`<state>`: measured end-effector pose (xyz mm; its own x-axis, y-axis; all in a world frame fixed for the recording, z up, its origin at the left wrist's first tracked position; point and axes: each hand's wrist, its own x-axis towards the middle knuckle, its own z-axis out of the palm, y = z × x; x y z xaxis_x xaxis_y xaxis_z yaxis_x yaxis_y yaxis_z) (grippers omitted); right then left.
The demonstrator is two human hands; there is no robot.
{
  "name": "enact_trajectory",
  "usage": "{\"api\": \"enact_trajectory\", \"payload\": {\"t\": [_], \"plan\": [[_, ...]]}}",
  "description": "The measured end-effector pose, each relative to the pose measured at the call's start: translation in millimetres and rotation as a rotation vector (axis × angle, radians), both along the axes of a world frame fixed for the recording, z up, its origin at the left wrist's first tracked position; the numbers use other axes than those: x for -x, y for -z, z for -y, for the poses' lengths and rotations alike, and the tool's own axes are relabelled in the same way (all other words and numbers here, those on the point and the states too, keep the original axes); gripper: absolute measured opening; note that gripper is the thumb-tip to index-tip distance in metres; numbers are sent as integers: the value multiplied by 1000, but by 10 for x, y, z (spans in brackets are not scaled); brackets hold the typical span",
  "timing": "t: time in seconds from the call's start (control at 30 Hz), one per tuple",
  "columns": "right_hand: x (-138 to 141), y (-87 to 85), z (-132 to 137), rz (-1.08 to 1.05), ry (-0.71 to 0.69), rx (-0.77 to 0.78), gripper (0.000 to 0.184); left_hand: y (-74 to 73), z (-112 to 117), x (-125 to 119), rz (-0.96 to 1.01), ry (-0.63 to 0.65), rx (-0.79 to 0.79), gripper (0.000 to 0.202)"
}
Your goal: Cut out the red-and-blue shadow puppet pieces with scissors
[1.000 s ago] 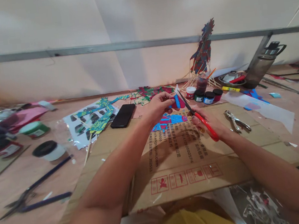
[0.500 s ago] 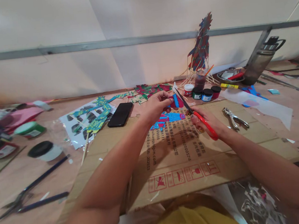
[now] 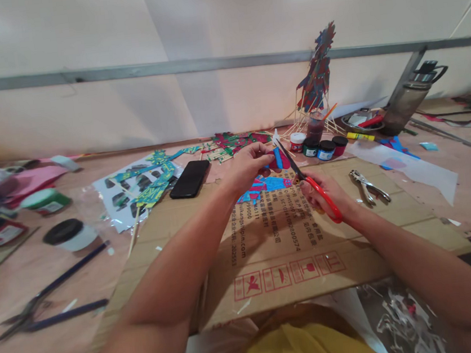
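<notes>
Between its thumb and fingers my left hand (image 3: 254, 160) pinches a small blue and red painted paper piece (image 3: 281, 161). My right hand (image 3: 317, 191) is closed around the red handles of a pair of scissors (image 3: 330, 202). The scissors' blades point up and away, spread a little, with the paper piece right beside them; whether they touch it I cannot tell. Below the hands a blue and pink painted paper cutout (image 3: 272, 183) lies on the printed cardboard sheet (image 3: 264, 244).
A black phone (image 3: 190, 179) lies left of my hands, near yellow-green painted cutouts (image 3: 156, 188). Paint jars (image 3: 326, 150) stand at the back right. A metal hole punch (image 3: 368, 187) lies to the right, long-handled shears (image 3: 49, 299) to the left. A bottle (image 3: 409, 97) leans far right.
Both hands stay in nearly the same place with the paper piece and scissors. The view has shifted very slightly.
</notes>
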<state>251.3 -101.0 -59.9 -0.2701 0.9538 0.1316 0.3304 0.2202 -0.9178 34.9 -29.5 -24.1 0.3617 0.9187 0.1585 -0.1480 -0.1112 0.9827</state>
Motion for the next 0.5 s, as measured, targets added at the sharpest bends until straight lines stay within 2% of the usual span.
{"api": "enact_trajectory", "payload": {"t": [0.27,0.5], "plan": [[30,53,72,-32,17,60,50,17,-17,3,1,-15,35,13],[109,-23,156,-13,109,110,54,54,16,-104,189,-2,224,22]]}}
